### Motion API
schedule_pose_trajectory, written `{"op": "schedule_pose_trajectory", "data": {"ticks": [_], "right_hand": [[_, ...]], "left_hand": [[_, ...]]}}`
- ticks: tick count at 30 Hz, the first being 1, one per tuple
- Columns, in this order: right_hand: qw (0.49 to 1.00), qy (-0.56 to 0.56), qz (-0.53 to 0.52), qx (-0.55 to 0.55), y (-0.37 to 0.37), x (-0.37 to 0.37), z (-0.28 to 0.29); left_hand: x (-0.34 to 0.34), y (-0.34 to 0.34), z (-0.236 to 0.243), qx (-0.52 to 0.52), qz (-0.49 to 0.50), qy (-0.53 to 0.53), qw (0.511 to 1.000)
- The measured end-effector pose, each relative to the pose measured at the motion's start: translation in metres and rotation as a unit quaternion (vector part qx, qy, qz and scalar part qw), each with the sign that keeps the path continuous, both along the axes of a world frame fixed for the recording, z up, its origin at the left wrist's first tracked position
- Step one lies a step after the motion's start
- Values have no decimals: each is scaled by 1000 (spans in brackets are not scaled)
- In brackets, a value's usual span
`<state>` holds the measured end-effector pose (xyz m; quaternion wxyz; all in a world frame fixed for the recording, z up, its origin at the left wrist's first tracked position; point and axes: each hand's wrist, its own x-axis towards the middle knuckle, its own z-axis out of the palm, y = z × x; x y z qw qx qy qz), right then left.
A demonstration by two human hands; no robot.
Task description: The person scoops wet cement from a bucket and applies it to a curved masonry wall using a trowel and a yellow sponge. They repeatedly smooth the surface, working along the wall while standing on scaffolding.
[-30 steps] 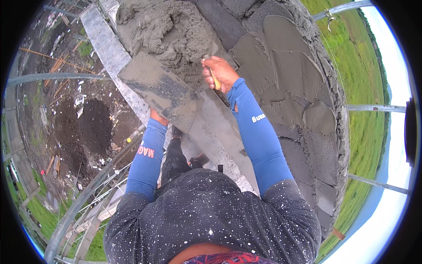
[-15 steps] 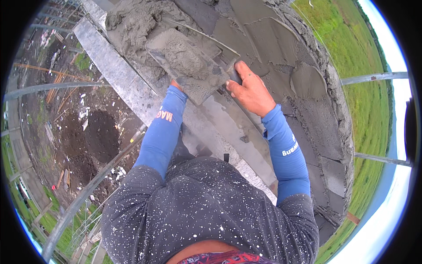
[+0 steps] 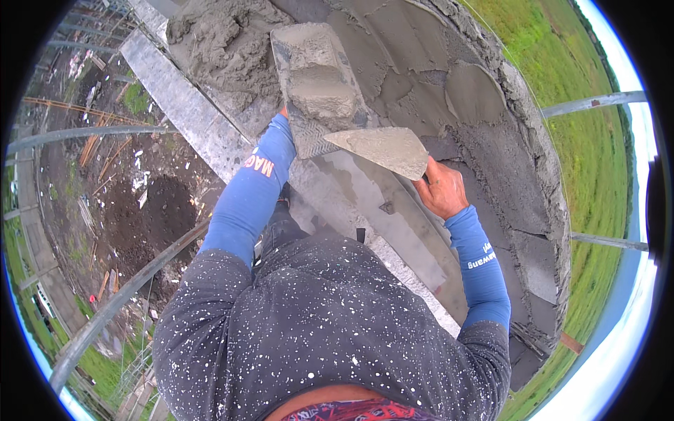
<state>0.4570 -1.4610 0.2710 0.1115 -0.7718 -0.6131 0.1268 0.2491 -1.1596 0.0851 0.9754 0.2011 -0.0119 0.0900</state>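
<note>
My left hand [image 3: 285, 112] is mostly hidden beneath a rectangular mortar hawk [image 3: 312, 140], which it holds up from below. A thick heap of wet grey mortar [image 3: 323, 91] lies on the hawk's face. My right hand [image 3: 446, 189] is closed round the handle of a pointed trowel [image 3: 382, 149], its fingers partly hidden. The trowel's blade is coated with mortar and points left, its tip at the hawk's near edge. Beyond the hawk on the left sits a large pile of wet mortar [image 3: 221, 52].
On the right runs a curved wall top [image 3: 523, 210] with spread mortar and a rough raised rim. A metal plank [image 3: 175, 105] lies at the left, above debris-strewn ground [image 3: 105, 182] far below. Metal scaffold pipes [image 3: 126, 302] cross both sides. A thin line [image 3: 516, 67] runs along the wall's outer edge.
The hawk has swung round to point more straight away from me. My right hand has moved right and nearer, and the trowel now shows its mortar-covered face beside the hawk's near edge.
</note>
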Motion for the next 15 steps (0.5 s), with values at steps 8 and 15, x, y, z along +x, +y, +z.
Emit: {"op": "schedule_pose_trajectory", "data": {"ticks": [8,15], "right_hand": [[994,-11,8,109,31,-20,-69],[978,43,-35,199,36,-82,-85]], "left_hand": [[-15,-39,-17,-20,1,94,995],[-60,-44,-42,-43,76,143,986]]}}
